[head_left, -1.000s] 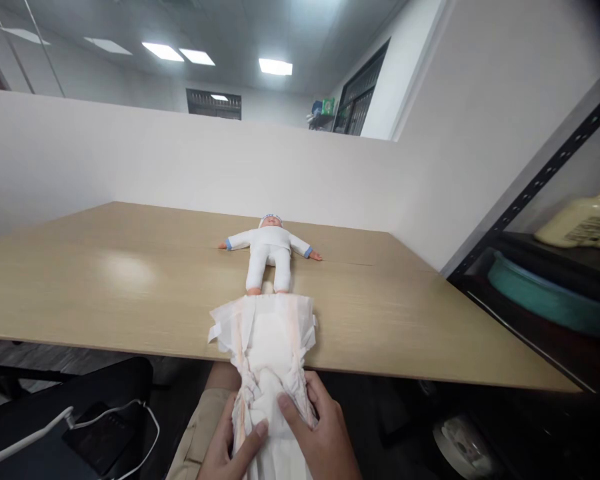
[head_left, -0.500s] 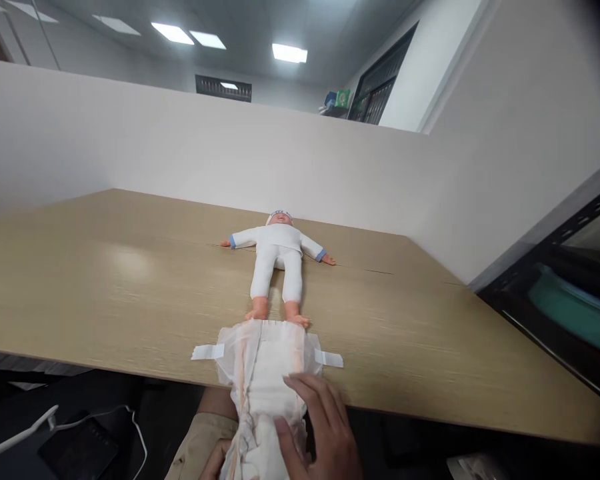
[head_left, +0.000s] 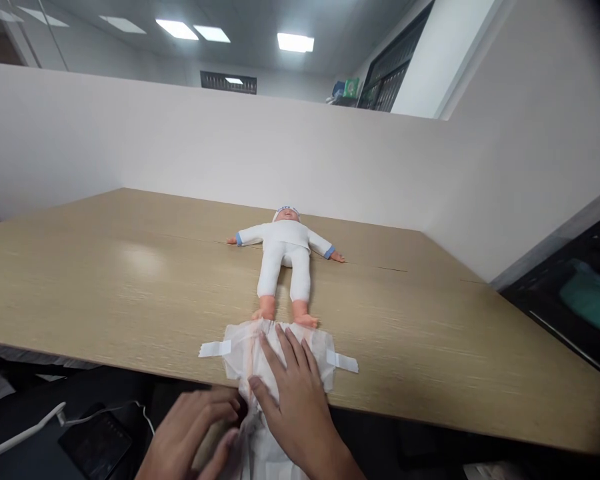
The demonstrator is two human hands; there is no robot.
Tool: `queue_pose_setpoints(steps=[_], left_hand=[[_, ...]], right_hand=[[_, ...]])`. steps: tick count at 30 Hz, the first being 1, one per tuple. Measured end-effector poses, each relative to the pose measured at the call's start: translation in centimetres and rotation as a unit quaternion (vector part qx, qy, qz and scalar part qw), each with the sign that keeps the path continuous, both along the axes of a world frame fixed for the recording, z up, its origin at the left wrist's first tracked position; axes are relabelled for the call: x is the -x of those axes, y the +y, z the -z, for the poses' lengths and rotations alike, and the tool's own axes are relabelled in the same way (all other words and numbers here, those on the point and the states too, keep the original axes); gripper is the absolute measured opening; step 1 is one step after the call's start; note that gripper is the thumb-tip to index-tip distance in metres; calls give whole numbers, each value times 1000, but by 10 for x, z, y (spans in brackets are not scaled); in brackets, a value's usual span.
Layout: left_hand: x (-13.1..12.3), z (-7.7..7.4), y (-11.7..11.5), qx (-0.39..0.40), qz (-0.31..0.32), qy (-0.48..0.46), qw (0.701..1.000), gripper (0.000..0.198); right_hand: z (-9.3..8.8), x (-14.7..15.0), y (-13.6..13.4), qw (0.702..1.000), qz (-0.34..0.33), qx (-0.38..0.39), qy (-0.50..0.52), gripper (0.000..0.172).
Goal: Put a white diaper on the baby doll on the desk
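An unfolded white diaper (head_left: 237, 340) lies at the table's front edge, its lower part hanging over toward my lap. Both side tapes, the left one (head_left: 215, 349) and the right one (head_left: 345, 362), stick out sideways. My right hand (head_left: 297, 393) rests flat on the diaper's inner side, fingers spread toward its top edge. Beside the diaper's left edge is my left hand (head_left: 197, 427), slightly blurred, its fingers bent and the thumb apart from them. Just beyond the diaper a baby doll (head_left: 286, 243) in white clothes lies on its back, arms outstretched, feet close to the diaper's top edge.
The wooden table (head_left: 105, 287) meets a pale partition (head_left: 220, 147) at the back. At the right stands a dark rack (head_left: 555, 287) with a green item. Below the table on the left are a dark flat device (head_left: 95, 443) and a white cable (head_left: 115, 407).
My right hand has moved forward and flattened onto the diaper's upper part. My left hand has come up from under the diaper's left side. The view has shifted slightly.
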State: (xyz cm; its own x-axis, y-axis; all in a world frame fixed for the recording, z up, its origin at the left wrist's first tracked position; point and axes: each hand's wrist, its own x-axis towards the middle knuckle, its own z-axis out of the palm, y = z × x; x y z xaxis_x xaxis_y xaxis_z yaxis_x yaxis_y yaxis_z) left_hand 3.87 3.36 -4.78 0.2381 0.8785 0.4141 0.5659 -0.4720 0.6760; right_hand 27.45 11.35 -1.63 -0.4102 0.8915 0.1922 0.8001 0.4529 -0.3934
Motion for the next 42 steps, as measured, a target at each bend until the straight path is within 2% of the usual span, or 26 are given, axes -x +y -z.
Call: queue_pose_setpoints(steps=[2,3,7,10,13,15,18,20,24,26,28,31,35,38,42], left_hand=[[11,-24,33,-123,-11,40,992,32],[13,-35,55,-160,-23,70,984,36],[8,-69,156,-191,-7,261,946,60],[-8,-82,217,-178,96,373,905,91],[-26,-87,248,-175,198,438,859,119],[-35,-89,257,-173,236,460,838,128],[-41,-90,265,-169,264,454,834,122],[-43,-89,271,-166,275,429,844,105],[-50,-86,283,-196,303,354,863,54],[-55,-85,287,-217,316,326,864,39],[-59,-89,290,-221,330,306,865,34],[-61,-107,292,-195,349,258,880,33],[-57,-145,295,-129,350,142,917,35],[-51,-170,302,-91,322,86,938,38],[-45,-189,313,-53,281,54,957,47]], right_hand=[[0,0,0,1000,0,-9,8,66],[0,0,0,1000,0,-11,10,66],[0,1,0,1000,5,-17,7,65],[1,1,0,1000,6,-12,10,66],[1,0,1,1000,5,-3,13,66],[2,-1,1,1000,2,-2,15,67],[5,-2,2,1000,-3,-4,15,70],[7,-3,3,1000,-4,-4,17,71],[11,-5,7,1000,-11,-4,26,75],[10,-7,11,999,-19,8,28,75],[5,-8,17,999,-23,33,26,73],[-9,-9,30,996,-22,85,13,69],[-24,-8,56,993,-42,112,-11,68],[-27,-4,82,994,-42,101,-21,67],[-21,8,123,995,-32,83,-42,69]])
